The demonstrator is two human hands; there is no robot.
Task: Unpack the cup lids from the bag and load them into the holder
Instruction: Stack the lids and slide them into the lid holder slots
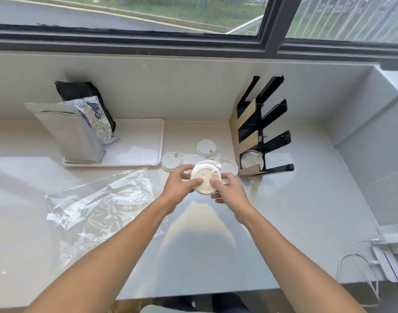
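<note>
Both hands grip a stack of white cup lids above the counter's middle. My left hand holds its left side with the thumb on top. My right hand holds its right side. Several loose lids lie flat on the counter just behind, among them one at the far left and one at the back. The black holder with slanted slots stands to the right; its lowest slot has lids in it. The clear plastic bag lies flat and crumpled at the left.
A white tray at the back left carries a silver foil pouch and a black pouch. A window runs along the back wall. White cables and a charger lie at the counter's right front corner.
</note>
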